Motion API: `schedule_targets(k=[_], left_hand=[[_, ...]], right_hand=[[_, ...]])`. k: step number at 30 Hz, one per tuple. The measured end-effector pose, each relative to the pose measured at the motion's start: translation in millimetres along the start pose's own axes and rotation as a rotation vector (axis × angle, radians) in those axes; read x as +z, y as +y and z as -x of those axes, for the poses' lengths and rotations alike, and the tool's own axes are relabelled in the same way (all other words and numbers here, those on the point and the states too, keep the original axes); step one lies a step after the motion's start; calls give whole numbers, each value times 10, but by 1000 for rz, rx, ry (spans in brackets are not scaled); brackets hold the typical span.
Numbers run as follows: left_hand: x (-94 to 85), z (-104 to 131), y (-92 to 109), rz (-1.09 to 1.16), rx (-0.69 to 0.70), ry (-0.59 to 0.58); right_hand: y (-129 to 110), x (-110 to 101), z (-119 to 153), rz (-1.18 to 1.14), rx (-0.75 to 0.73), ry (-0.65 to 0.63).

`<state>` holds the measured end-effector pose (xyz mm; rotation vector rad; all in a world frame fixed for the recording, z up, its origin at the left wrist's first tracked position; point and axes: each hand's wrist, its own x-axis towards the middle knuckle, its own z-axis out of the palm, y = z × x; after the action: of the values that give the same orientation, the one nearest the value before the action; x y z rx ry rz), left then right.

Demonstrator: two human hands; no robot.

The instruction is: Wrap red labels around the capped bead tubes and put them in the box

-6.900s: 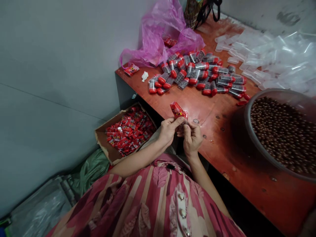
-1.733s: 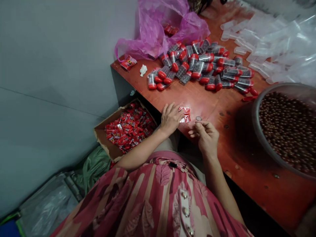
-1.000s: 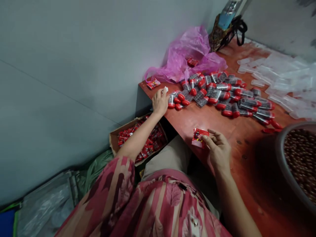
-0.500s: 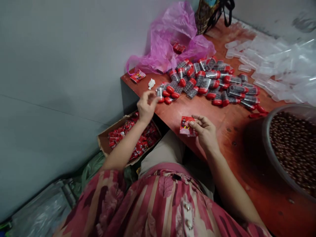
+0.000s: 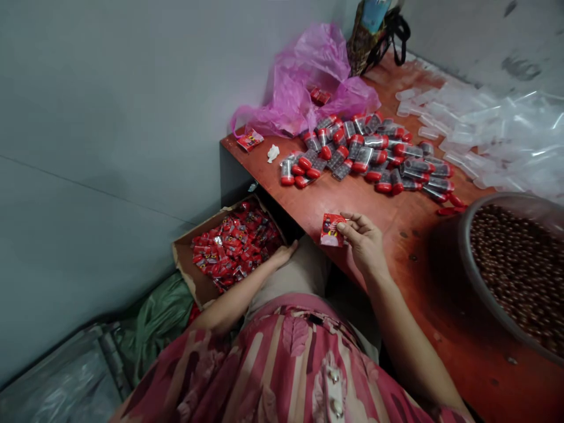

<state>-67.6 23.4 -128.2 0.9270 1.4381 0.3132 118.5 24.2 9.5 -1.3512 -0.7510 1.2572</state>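
Between the thumb and fingers of my right hand (image 5: 365, 238) is a small red printed packet (image 5: 330, 228), held over the table's near edge. My left hand (image 5: 283, 255) lies low by my thigh, beside the cardboard box, its fingers stretched out and nothing seen in them. That box (image 5: 185, 264) is full of small red wrapped pieces (image 5: 238, 238). On the red table (image 5: 304, 205) lies a pile of clear tubes with red caps (image 5: 363, 155), filled with dark beads or balls.
A pink plastic bag (image 5: 304, 76) and another red packet (image 5: 249, 141) lie at the table's far left, near crumpled white paper (image 5: 273, 153). Clear empty tubes (image 5: 493, 126) are heaped at the right, behind a tub (image 5: 465, 235) of dark brown balls. Green cloth-like sacking (image 5: 163, 317) lies on the floor.
My left hand has come down from beside the capped tubes at the table's edge to my thigh near the box. My right hand still holds the red packet in about the same place.
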Motion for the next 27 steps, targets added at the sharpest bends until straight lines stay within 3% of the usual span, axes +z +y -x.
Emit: schedule_targets(k=[5, 8, 11, 14, 18, 20, 24, 27], left_hand=[[-224, 277, 30, 9, 94, -3], [-304, 456, 308, 320, 297, -92], [-248, 588, 680, 605, 372, -276], [-133, 622, 919, 705, 340, -256], [-48, 543, 963, 708, 299, -209], [-42, 502, 939, 703, 298, -186], [-59, 472, 925, 746, 272, -89], [-88, 478, 950, 793, 252, -33]], right_hand=[[-6, 76, -49, -10, 35, -41], [-27, 152, -104, 22, 64, -90], [-43, 251, -137, 47, 80, -140], [-24, 292, -163, 131, 51, -186], [-29, 205, -319, 366, -26, -324], [-103, 157, -485, 571, -160, -345], [-336, 204, -941, 1170, -613, -168], [-426, 328, -1297, 1509, -846, -300]])
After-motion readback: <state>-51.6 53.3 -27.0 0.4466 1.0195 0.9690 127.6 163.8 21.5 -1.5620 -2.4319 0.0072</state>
